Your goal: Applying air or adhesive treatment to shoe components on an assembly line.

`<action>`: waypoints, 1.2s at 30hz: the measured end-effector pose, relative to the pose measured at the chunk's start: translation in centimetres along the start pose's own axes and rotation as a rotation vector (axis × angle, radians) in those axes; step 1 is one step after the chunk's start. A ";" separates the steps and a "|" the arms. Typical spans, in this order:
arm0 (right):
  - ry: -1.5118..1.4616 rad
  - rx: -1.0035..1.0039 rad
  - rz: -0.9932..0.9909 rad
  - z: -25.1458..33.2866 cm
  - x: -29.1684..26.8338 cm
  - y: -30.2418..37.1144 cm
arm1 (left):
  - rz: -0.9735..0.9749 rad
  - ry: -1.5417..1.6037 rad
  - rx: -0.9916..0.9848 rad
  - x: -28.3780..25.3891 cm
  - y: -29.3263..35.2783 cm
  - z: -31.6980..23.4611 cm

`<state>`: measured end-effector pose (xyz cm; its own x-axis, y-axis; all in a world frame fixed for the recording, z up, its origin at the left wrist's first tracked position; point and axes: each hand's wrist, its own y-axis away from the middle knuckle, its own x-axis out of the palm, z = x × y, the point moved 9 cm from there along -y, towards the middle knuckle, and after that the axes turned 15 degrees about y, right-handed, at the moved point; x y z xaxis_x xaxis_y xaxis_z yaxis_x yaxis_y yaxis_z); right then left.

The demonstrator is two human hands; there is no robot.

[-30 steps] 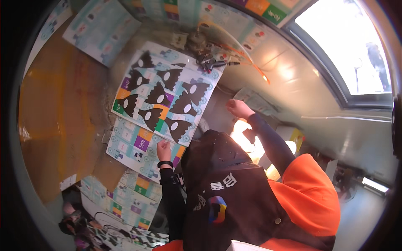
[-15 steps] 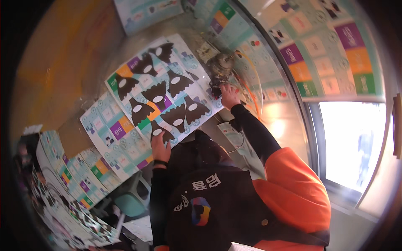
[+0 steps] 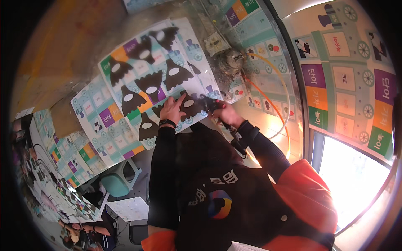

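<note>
Several black dress-shaped pieces (image 3: 149,79) with scalloped ends and white ovals lie across a printed sheet (image 3: 184,29) on the table. My left hand (image 3: 171,111) rests on the lower pieces with its fingers spread, pressing near the edge of one black piece (image 3: 194,109). My right hand (image 3: 228,113) is wrapped round a dark hand tool (image 3: 210,104) with small red parts, its kind unclear. The tool's front end is at the right side of that same piece, and whether it touches cannot be made out.
A roundish grimy metal object (image 3: 231,60) stands at the table's right, near an orange hose (image 3: 274,109) and a pale one. More printed sheets (image 3: 96,121) cover the left. A green stool (image 3: 115,184) stands below; another person's arms (image 3: 90,228) show at lower left.
My right hand has come left from beside the metal object and now holds the dark tool over the sheet. My left hand has moved right onto other black pieces. The view has shifted.
</note>
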<state>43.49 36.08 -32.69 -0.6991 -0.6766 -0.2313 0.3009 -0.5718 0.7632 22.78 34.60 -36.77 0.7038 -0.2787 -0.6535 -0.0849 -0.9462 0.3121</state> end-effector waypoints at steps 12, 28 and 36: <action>0.362 -0.172 -0.211 3.0 3.2 -2.3 | -0.007 0.086 -0.108 -1.0 0.0 1.2; 0.244 -0.120 -0.147 3.2 2.0 -1.4 | -0.027 0.045 -0.069 -0.7 0.0 1.3; 0.460 -0.159 -0.259 3.0 0.5 -1.0 | -0.052 0.036 -0.072 -0.5 -0.2 1.1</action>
<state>40.85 37.68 -31.72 -0.4184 -0.6172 -0.6663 0.2763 -0.7853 0.5540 21.66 34.77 -37.23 0.7312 -0.2219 -0.6451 0.0027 -0.9447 0.3280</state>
